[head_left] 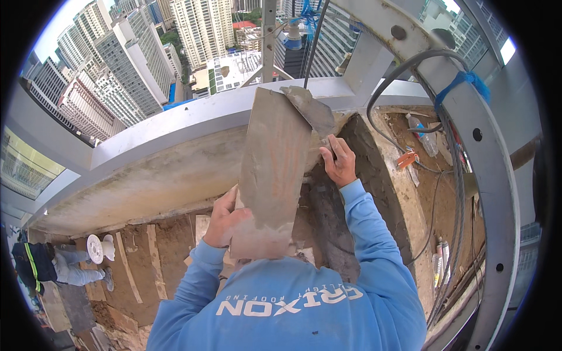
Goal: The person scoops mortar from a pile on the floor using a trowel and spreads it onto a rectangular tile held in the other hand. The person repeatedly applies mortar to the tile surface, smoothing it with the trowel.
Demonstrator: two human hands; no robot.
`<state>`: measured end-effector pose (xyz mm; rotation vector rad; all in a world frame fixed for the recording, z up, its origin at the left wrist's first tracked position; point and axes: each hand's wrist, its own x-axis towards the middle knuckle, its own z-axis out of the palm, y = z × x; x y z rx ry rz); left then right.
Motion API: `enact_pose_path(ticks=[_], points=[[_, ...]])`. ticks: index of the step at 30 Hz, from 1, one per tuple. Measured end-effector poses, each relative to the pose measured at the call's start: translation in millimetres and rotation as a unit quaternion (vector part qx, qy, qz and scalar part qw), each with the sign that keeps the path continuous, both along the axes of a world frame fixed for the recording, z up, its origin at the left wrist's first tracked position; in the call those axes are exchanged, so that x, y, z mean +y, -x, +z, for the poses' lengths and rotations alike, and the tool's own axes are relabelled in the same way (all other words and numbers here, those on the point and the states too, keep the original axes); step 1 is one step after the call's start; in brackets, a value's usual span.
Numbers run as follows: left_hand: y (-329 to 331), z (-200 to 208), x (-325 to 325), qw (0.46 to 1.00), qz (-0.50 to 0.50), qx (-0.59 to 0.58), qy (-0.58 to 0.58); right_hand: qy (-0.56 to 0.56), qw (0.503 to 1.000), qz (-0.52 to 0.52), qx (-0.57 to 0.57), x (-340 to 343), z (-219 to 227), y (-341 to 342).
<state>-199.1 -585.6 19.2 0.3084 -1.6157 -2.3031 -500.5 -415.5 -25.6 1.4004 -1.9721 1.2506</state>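
A long tile or flat board (272, 169), coated with wet grey mortar over most of its face, is held up in front of my chest. My left hand (227, 222) grips its lower left edge, thumb on the face and fingers behind. Near the upper right edge, my right hand (339, 162) is closed around the handle of a trowel, which the fingers mostly hide. The trowel's mortar-smeared blade (311, 110) lies at the board's top right corner. To the right, fresh dark mortar (372, 175) covers the side of a low curb.
A pale ledge (170, 126) runs ahead, with high-rise buildings far below. Steel framing (468, 117) and hanging cables (459, 216) stand at right, near a plastic bottle (422, 134) and an orange-handled tool (407, 159). Far left, another person (41, 263) is beside a white spool (100, 248).
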Motion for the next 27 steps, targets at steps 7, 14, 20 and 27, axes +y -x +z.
enact_pose_path(ticks=[7,14,20,27], points=[[28.5,5.9,-14.3,0.994,0.026,0.025,-0.1,-0.118,0.977,0.174,-0.014,63.0,8.0,-42.1],[44.8,8.9,9.7,0.999,-0.035,0.001,0.007,-0.124,0.974,0.158,-0.107,44.2,-24.3,-39.7],[34.6,-1.5,11.2,0.998,-0.038,-0.048,0.016,-0.056,0.994,0.005,-0.094,32.8,-70.4,-11.8],[-36.6,-43.7,1.3,0.985,0.121,-0.101,-0.076,-0.194,0.935,-0.204,-0.216,82.7,-167.6,-34.7]])
